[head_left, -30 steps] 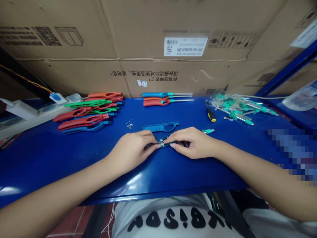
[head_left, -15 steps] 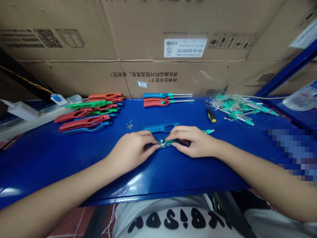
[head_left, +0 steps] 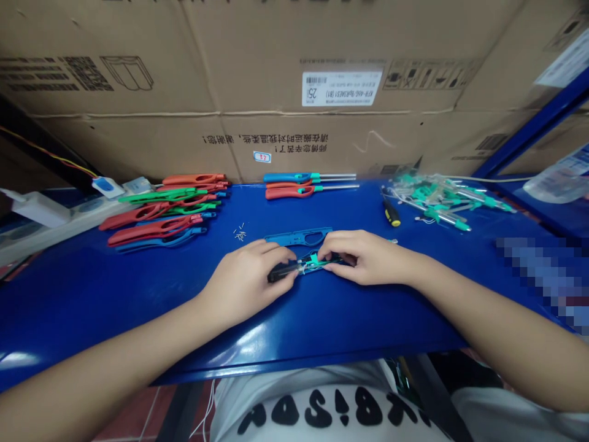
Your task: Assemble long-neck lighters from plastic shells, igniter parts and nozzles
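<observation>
Between my hands lies a lighter's inner assembly (head_left: 314,260), with a green piece, thin wires and a dark body at its left end. It sits over a blue half shell, mostly hidden beneath. My left hand (head_left: 248,277) has thumb and fingers closed round the dark end. Thumb and fingertips of my right hand (head_left: 368,258) pinch the assembly just right of the green piece; its metal tip pokes out behind that hand. Just beyond my fingers, another blue half shell (head_left: 294,238) rests with its inside up.
Small screws (head_left: 240,232) lie behind my left hand. A black and yellow screwdriver (head_left: 391,213) and a pile of green-and-metal lighter assemblies (head_left: 442,202) are at right. Coloured shells (head_left: 156,228) are stacked at left beside a power strip (head_left: 87,212). Assembled lighters (head_left: 289,191) lie near the cardboard (head_left: 175,141).
My right hand has shifted slightly right and up, so the green piece shows more between my hands. The dark end under my left fingers has become more visible.
</observation>
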Motion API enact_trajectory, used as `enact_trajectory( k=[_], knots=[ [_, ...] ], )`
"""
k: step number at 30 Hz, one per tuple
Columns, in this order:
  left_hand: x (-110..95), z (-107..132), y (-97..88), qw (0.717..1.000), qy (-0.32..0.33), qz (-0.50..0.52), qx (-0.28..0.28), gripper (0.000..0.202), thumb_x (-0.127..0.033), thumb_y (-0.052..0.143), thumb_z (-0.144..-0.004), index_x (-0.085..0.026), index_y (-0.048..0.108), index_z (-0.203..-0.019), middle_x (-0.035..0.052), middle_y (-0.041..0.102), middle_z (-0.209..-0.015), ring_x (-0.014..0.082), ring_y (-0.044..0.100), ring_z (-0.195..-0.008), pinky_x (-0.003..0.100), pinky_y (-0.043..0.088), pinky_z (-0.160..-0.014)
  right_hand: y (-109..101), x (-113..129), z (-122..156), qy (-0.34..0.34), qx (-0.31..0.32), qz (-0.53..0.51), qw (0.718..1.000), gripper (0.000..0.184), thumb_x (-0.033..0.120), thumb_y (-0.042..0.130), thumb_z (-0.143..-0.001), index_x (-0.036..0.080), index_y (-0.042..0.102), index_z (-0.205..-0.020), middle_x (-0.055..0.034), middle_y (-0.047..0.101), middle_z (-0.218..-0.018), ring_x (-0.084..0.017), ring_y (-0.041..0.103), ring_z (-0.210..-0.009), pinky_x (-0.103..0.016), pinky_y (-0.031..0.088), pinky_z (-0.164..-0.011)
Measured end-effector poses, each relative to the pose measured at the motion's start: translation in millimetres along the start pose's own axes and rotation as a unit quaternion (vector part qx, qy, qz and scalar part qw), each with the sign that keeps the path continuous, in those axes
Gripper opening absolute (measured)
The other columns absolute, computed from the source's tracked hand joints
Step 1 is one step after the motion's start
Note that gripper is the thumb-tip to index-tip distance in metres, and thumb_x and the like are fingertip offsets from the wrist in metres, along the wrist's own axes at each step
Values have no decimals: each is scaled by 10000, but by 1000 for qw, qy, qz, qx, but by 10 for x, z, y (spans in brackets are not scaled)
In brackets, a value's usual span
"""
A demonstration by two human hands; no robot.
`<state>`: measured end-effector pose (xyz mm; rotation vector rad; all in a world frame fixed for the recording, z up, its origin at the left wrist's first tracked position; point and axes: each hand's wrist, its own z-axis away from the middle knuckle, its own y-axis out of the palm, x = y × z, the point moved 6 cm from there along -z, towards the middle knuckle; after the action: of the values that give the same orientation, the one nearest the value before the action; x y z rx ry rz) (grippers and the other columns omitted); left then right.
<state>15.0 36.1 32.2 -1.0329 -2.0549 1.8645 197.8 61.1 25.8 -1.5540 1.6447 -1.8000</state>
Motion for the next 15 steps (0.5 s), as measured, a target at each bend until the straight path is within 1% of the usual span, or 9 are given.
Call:
enact_trajectory(
  k=[3,6,9,12,15],
  knots=[
    [-102,1,31,998,68,-2,-2,198,-296,571,-975,-205,681,-1112,65,714,-1109,254,588,-1014,397,480,-913,-1,-3,1,0,9,-9,1000,157,160,610,-921,179,680,-1061,-63,683,-1031,-130,568,-726,-259,439,-676],
    [-162,17,107,992,121,14,18,269,-240,503,-1010,-215,632,-1245,77,665,-1255,259,551,-1158,424,449,-1006,2,-36,-12,16,4,-36,999,149,145,605,-922,177,687,-1042,-58,688,-1010,-131,580,-755,-248,437,-670],
    [-175,37,178,988,149,11,29,338,-185,459,-1016,-224,586,-1327,84,620,-1343,267,525,-1234,444,443,-1031,12,-83,-27,43,-4,-68,997,108,151,654,-894,173,693,-993,-42,689,-958,-121,566,-723,-239,425,-633],
    [-160,43,216,988,153,5,32,354,-164,450,-1013,-213,574,-1341,89,613,-1349,270,526,-1235,453,461,-1015,-1,-114,-31,62,-9,-83,995,77,163,674,-883,175,702,-954,-28,696,-918,-113,544,-680,-241,421,-619],
    [-151,38,225,988,153,2,33,360,-159,448,-1011,-210,577,-1343,101,607,-1344,278,524,-1242,462,477,-1004,-13,-128,-25,74,6,-86,994,102,140,650,-889,177,713,-961,-29,718,-950,-117,564,-703,-243,430,-630]
  ],
)
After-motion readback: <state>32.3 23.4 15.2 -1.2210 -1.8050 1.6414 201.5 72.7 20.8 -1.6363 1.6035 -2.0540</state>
